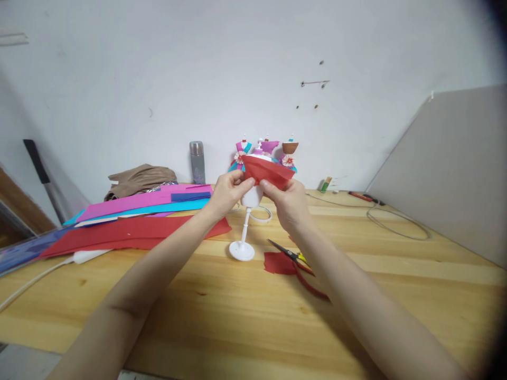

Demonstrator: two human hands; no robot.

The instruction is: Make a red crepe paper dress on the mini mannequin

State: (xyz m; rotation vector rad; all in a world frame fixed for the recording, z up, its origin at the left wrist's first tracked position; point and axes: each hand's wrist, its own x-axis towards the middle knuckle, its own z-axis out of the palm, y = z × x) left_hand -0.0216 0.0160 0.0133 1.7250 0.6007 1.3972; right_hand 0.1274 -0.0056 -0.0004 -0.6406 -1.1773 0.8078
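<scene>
A folded red paper piece (266, 170) is held against the top of a small white mannequin stand (244, 232) on the wooden table (222, 311). My left hand (226, 194) pinches the paper's left end, fingers closed. At the paper's lower right edge, my right hand (288, 203) grips it with closed fingers. The stand's round base rests on the table below my hands. Behind it stand three small mannequins (266, 152) dressed in pink, blue and purple paper.
Red-handled scissors (297, 264) lie on a red paper scrap (277, 262) right of the stand. Large red, pink and blue sheets (134, 221) are stacked at left, with a brown cloth (140, 178) and a grey flask (197, 161) behind. A cable (396, 224) and grey board (447, 169) are at right.
</scene>
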